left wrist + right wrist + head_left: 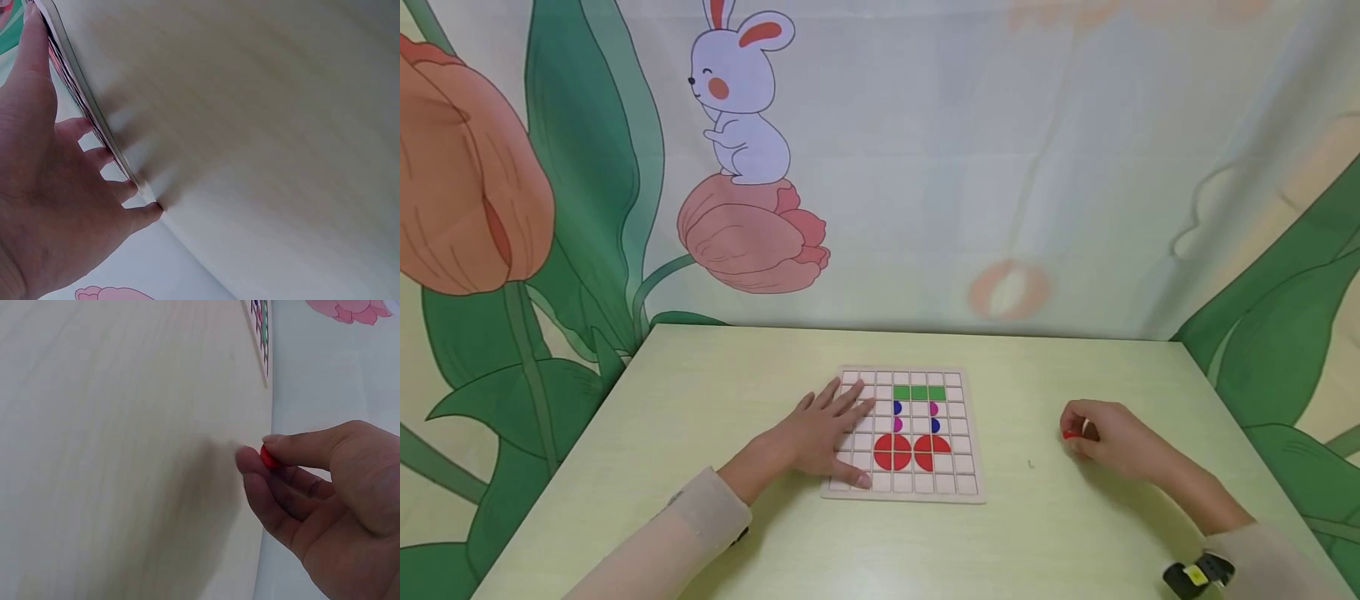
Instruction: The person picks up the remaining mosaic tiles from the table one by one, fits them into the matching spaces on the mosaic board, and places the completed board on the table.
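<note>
A wooden grid board (958, 492) with small white squares lies mid-table. On it are a row of green squares (919, 392), small blue and magenta half discs, a full red circle (892, 452) and a red circle (931, 450) lacking its lower right quarter. Across the board's left side rests my left hand (820, 435), fingers spread and fairly straight. Off to the right of the board, my right hand (1116, 437) pinches a small red piece (269, 457) between thumb and fingertips. Its full shape is hidden by the fingers.
The pale wooden table (1022, 542) ends at a printed curtain (910, 167) with a rabbit and tulips. A faint small mark (1031, 464) shows on the tabletop between board and right hand. A black band (1198, 575) sits at the right wrist.
</note>
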`<state>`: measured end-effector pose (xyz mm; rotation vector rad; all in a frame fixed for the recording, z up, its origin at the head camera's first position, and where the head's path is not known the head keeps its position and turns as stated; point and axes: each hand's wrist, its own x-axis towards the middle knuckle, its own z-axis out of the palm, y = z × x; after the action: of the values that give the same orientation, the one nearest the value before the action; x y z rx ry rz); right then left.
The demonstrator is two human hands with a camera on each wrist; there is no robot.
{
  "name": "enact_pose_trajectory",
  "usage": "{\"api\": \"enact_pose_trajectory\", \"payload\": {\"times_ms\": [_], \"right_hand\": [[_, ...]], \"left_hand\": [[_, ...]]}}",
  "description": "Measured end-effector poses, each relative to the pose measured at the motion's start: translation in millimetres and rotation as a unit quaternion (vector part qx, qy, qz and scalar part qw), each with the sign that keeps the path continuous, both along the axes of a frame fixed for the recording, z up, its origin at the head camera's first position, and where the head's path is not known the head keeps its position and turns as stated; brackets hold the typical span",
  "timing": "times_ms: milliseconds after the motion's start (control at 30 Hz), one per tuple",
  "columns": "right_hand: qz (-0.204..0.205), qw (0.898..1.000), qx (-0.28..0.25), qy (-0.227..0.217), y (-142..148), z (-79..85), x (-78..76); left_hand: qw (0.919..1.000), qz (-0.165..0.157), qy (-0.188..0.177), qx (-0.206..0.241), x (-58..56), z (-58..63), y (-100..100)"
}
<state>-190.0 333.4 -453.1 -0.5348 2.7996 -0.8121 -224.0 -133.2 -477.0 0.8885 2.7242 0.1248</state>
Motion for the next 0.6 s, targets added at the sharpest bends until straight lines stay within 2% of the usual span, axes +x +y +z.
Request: {"api": "enact_pose_trajectory", "payload": {"times_ms": [133, 367, 600], "right_hand": [[0.023, 0.999, -0.015, 0.022, -12.1, 2.7, -5.5], [0.032, 0.998, -0.048, 0.037, -49.0, 3.1, -13.3], [0.085, 0.992, -0.072, 0.05, -90.2, -1.1, -18.0]], "left_hand": [[1.0, 0.002, -0.003, 0.003, 1.1, 1.9, 0.2], [1.0, 0.004, -0.001, -0.001, 1.2, 1.3, -0.5], [1.0, -0.001, -0.005, 0.002, 1.0, 1.8, -0.7]]}}
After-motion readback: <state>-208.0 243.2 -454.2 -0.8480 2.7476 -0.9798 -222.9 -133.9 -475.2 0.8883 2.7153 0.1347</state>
